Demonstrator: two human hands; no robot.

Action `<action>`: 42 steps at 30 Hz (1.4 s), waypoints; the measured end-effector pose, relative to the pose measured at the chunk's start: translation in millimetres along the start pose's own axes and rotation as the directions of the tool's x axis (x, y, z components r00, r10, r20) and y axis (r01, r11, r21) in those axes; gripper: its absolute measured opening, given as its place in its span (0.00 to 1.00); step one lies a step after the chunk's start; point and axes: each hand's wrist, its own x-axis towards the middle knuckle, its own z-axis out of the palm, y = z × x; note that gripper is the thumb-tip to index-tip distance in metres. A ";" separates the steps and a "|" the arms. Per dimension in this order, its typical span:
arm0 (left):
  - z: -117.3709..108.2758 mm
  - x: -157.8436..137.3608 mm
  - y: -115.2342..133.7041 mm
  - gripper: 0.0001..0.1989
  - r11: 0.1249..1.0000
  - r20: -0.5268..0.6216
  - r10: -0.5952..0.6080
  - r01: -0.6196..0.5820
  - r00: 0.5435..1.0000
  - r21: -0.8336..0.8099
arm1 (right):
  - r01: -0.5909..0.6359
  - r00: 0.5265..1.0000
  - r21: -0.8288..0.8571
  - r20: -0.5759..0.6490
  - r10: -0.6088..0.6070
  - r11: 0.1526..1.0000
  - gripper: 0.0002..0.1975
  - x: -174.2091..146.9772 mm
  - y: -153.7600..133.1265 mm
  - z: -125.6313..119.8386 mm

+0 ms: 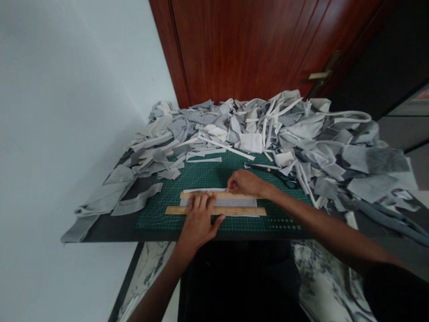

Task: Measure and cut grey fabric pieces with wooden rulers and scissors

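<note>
My left hand (198,220) lies with fingers stretched across two wooden rulers, pressing them onto a piece of grey fabric (236,202). Its fingertips rest on the upper ruler (221,195), and the thumb is by the lower ruler (241,210). Closed in a pinch, my right hand (246,182) is at the far edge of the upper ruler, where a narrow pale fabric edge (204,190) sticks out. What the pinched fingers hold is too small to make out. Fabric and rulers lie on a green cutting mat (197,172).
Black-handled scissors (273,171) lie right of my right hand. A heap of grey and white fabric scraps (217,120) lines the back and both sides of the dark table (114,228). Behind stands a reddish wooden door (241,49); a white wall (67,112) is at left.
</note>
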 end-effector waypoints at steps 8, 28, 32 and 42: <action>-4.7 2.7 1.8 0.31 1.000 0.036 -0.009 0.008 0.999 0.018 | -0.003 1.000 0.034 -0.001 0.003 0.999 0.07 -22.7 23.8 -5.6; -3.0 4.9 -1.5 0.28 1.000 0.003 0.010 -0.010 1.000 -0.003 | -0.253 0.965 -0.042 -0.078 0.249 0.966 0.06 -104.4 102.8 -7.0; 2.4 -1.6 -3.4 0.28 1.000 -0.031 0.008 -0.009 0.999 -0.008 | -0.278 0.892 -0.053 -0.385 0.237 0.959 0.14 -116.4 88.0 12.7; -0.4 -5.1 0.1 0.21 0.999 -0.029 0.018 -0.020 0.999 -0.048 | 0.159 0.921 -0.040 -0.354 -0.162 0.987 0.08 -51.3 12.8 55.5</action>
